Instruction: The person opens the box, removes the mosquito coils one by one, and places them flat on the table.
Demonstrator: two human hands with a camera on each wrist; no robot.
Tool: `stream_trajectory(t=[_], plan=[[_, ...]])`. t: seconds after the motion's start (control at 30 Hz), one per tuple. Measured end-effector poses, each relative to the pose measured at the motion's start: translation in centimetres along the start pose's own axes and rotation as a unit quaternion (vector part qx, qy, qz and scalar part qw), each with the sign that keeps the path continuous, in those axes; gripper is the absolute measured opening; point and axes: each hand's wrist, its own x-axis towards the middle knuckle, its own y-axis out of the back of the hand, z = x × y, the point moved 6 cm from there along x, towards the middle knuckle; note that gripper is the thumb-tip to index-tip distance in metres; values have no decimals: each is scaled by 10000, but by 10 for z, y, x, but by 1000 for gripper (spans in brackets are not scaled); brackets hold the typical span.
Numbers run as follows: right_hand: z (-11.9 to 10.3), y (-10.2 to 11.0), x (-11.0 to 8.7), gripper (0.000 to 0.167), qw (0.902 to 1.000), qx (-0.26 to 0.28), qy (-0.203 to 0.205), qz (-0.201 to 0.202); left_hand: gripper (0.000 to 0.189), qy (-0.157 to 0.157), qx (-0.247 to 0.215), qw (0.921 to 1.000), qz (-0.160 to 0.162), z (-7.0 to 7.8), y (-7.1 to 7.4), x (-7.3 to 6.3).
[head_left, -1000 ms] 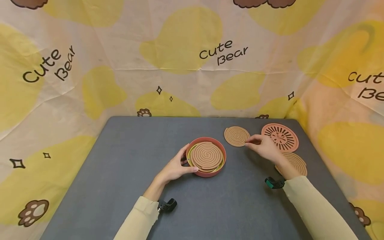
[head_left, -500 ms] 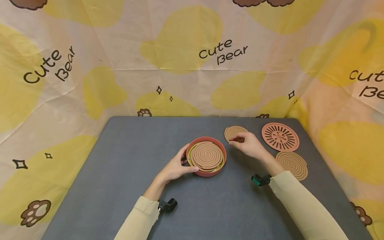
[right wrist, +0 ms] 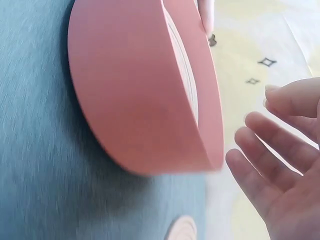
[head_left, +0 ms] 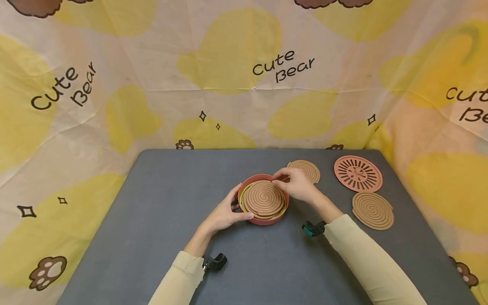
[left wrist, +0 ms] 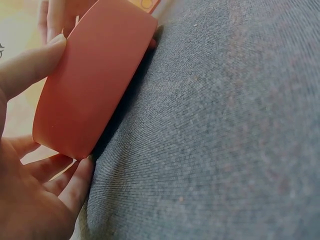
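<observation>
Brown mosquito coils (head_left: 264, 197) lie in a round red coil holder (left wrist: 95, 75), inside a yellowish inner rim. My left hand (head_left: 225, 215) grips the holder's left side, thumb at the front wall and fingers around the back, as the left wrist view also shows. My right hand (head_left: 297, 185) hovers at the holder's far right rim. In the right wrist view its thumb and index fingertips (right wrist: 272, 95) meet and the other fingers are loosely bent; I cannot tell whether something tiny is pinched there.
Behind the right hand lies a loose mosquito coil (head_left: 310, 169), partly covered by it. Farther right, a pink slotted lid (head_left: 358, 173) lies above another coil (head_left: 372, 211). The grey table (head_left: 183, 182) meets a patterned cloth (head_left: 213, 101) at the back and right.
My right hand has moved left from beside the back coil to the holder's rim, uncovering the lid and the right-hand coil. My left hand has kept its grip on the holder.
</observation>
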Motion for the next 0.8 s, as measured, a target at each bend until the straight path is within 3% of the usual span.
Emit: stream_trajectory(t=[0.3, 0.53, 0.8], plan=[[-11, -28, 15, 20, 9993, -278, 182, -197, 108, -8, 57, 10000, -38, -2, 1, -1], [-4, -44, 25, 23, 9983, -381, -98, -438, 107, -10, 1, 10000, -33, -2, 1, 0], [0, -56, 30, 25, 9960, -690, -101, -566, 109, -19, -80, 9999, -78, -2, 1, 0]])
